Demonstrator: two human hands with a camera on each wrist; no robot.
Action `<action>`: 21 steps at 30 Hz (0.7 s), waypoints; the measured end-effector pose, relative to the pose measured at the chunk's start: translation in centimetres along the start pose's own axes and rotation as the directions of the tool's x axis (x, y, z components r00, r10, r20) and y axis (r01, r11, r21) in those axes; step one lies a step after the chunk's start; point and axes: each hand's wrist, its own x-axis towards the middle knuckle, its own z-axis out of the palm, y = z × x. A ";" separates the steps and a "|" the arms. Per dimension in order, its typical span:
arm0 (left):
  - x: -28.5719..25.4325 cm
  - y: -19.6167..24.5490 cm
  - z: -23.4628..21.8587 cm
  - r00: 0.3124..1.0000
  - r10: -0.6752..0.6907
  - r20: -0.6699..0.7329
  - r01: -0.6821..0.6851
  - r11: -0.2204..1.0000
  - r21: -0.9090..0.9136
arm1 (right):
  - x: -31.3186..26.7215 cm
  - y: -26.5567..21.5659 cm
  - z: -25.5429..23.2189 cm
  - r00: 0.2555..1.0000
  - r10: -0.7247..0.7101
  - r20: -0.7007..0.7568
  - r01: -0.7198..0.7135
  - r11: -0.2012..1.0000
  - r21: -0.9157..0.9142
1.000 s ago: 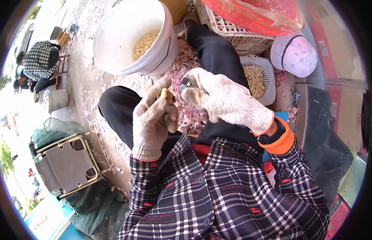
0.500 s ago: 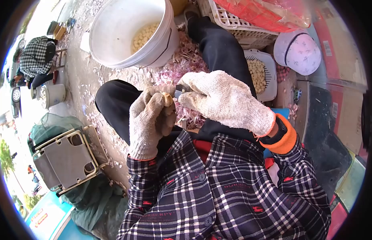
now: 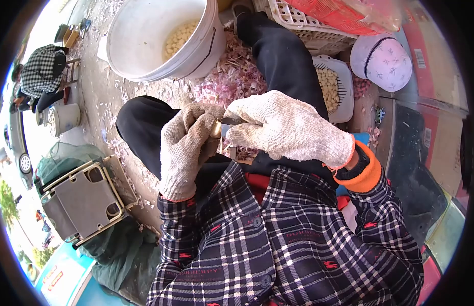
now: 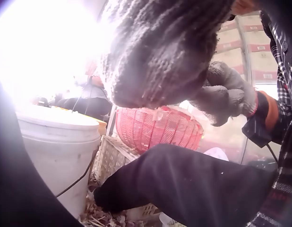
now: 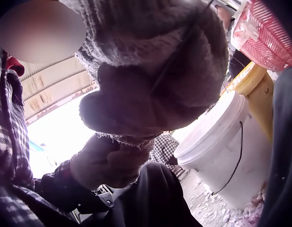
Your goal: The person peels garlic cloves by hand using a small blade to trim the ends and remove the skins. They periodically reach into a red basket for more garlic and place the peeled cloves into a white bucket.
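A knit glove covers each hand. Between thumb and fingers my left hand [image 3: 182, 150] pinches a small yellowish garlic clove [image 3: 216, 129] over my lap. My right hand [image 3: 293, 130] grips a small knife, whose short metal blade [image 3: 225, 129] shows right at the clove; its handle is hidden in the glove. In the left wrist view the left glove [image 4: 160, 52] fills the top, with the right glove [image 4: 226, 94] behind it. The right wrist view has the right glove [image 5: 155, 71] in shadow above the left one [image 5: 110, 163]; clove and blade are hidden there.
Pinkish peels [image 3: 232, 84] cover the ground between my legs. A white bucket [image 3: 130, 46] holds peeled cloves [image 3: 180, 40]; a white basket [image 3: 344, 104] by my right leg holds more. Behind stand a crate [image 3: 293, 18] and a red mesh basket [image 4: 155, 127]. A folding chair [image 3: 84, 204] is at left.
My right hand has moved left to meet the left hand, bringing the blade from apart to right at the clove. The clove has turned in the left fingers.
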 end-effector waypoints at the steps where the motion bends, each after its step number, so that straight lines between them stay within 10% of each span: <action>1: -0.1 0.1 0.1 1.000 -0.003 -0.008 0.004 0.999 0.033 | 0.1 0.2 0.2 0.998 -0.054 -0.024 0.053 0.998 -0.022; 5: -0.2 0.2 -0.5 1.000 -0.006 0.028 0.005 1.000 0.003 | 0.0 -0.3 0.2 0.997 0.051 0.065 -0.052 0.999 0.017; 7: -0.1 0.0 -0.7 0.998 0.025 0.055 -0.025 1.000 0.000 | 0.3 1.2 1.3 0.974 -0.204 -0.101 0.212 0.975 0.072; 14: -0.1 -0.4 0.8 0.991 0.056 0.119 -0.046 0.995 -0.088 | 0.0 2.0 1.7 0.962 -0.211 -0.175 0.221 0.975 0.036; 16: 0.1 -0.6 2.0 0.999 0.024 -0.036 -0.032 0.966 -0.258 | -0.1 1.0 1.1 0.993 0.054 -0.102 -0.025 0.963 0.270; 21: 0.1 -1.4 2.0 0.995 0.095 0.005 -0.094 0.989 -0.111 | 0.2 2.0 1.4 0.968 0.012 -0.251 0.007 0.997 0.077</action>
